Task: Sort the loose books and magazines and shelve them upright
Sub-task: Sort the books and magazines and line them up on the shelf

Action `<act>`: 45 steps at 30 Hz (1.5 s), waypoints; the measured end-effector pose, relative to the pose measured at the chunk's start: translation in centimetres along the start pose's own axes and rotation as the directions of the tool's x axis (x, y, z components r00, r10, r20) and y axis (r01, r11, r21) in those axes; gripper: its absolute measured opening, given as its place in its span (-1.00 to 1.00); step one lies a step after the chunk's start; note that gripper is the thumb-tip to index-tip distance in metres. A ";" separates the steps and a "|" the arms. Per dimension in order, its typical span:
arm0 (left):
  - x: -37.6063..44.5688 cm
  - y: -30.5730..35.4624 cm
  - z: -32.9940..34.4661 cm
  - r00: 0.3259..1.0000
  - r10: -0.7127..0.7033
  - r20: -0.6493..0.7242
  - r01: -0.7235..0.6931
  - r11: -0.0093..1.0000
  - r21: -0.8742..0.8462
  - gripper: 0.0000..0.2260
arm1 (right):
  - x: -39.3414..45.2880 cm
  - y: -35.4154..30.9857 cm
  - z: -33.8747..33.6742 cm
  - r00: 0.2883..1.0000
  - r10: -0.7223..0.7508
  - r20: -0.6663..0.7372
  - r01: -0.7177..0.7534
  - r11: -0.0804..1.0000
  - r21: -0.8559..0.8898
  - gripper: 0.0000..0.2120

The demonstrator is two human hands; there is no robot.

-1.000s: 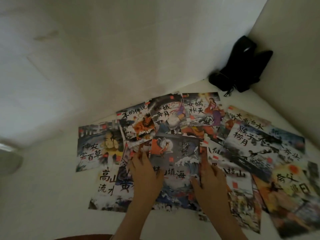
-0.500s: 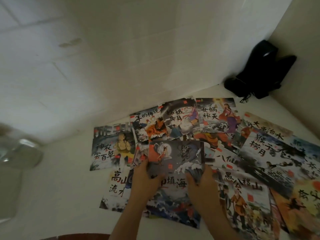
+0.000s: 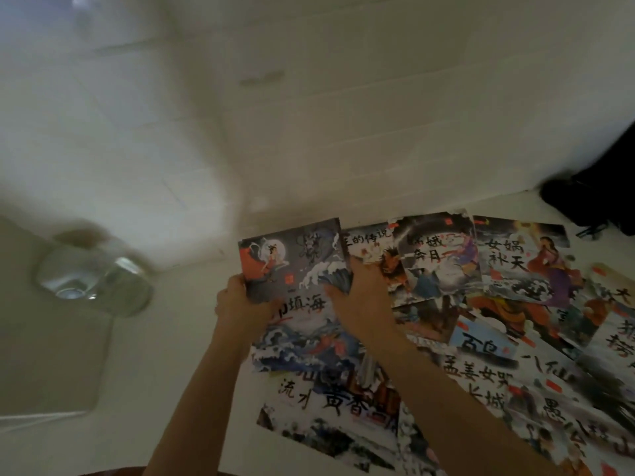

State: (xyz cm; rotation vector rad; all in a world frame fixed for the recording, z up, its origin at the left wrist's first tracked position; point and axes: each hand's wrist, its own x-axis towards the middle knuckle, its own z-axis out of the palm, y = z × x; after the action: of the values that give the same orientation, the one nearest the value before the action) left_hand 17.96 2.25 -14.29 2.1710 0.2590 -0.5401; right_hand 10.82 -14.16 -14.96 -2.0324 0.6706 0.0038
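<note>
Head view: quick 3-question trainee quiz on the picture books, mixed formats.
1. True or false: both hands grip the same small stack of books.
2. Which sits to the left of the held stack? A) glass jar B) black bag C) shelf
3. Fill in: the other books lie ____ on the white surface.

Key
1. True: left hand and right hand hold the stack of books by its sides.
2. A: the glass jar; the black bag is far right.
3. Flat, overlapping: spread books on the white surface.
</note>
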 end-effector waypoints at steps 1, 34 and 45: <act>0.6 -0.1 0.1 1.000 -0.019 -0.021 0.021 0.994 0.103 -0.34 | 0.4 0.0 0.6 1.000 -0.013 -0.008 0.013 0.999 -0.052 -0.78; -9.9 -0.8 1.2 0.935 0.157 0.319 -0.078 0.966 -0.246 -0.63 | -13.8 3.1 -4.3 0.955 0.286 0.079 -0.289 0.957 0.023 -0.25; -10.8 -6.3 5.4 0.989 0.146 -0.012 -0.127 0.897 0.423 -0.15 | -15.7 11.1 -5.6 0.961 0.206 -0.186 -0.277 0.714 -0.642 -0.17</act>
State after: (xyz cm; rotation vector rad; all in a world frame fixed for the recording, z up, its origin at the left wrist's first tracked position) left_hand 4.53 1.81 -16.57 2.6001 0.0074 -0.5022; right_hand -9.10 -15.75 -16.57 -2.6217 1.1207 0.3468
